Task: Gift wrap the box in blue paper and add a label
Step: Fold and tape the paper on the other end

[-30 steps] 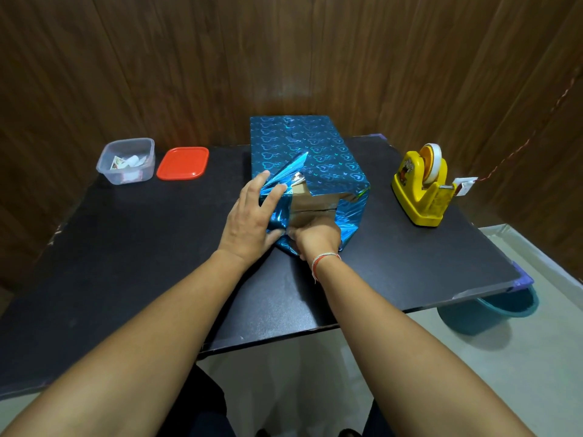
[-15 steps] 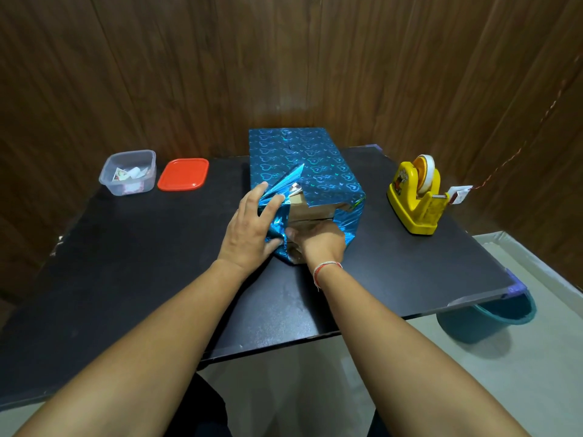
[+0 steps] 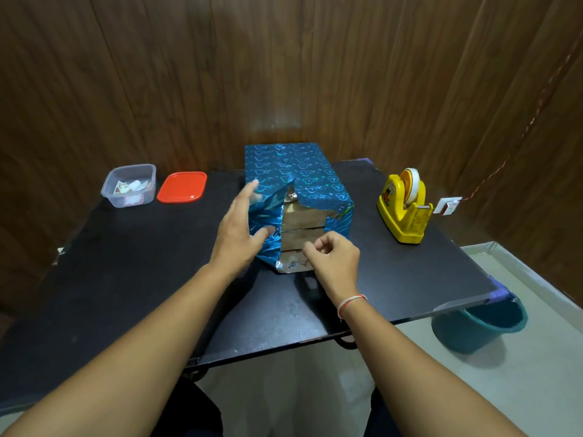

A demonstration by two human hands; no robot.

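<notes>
The box, covered in shiny blue paper with a heart pattern, stands in the middle of the black table. Its near end is unclosed, and bare cardboard shows between the paper flaps. A silver-backed bottom flap lies on the table. My left hand has straight fingers and touches the left side flap, thumb against the paper. My right hand hovers just in front of the open end with its fingers curled, and I see nothing in it.
A clear plastic tub with small paper pieces sits at the back left, with its red lid beside it. Right of the box stands a yellow tape dispenser. On the floor under the table's right corner is a teal bucket.
My right hand has drawn back from the box's near end and curled its fingers, so more cardboard shows. My left hand's fingers have straightened and lifted along the left flap.
</notes>
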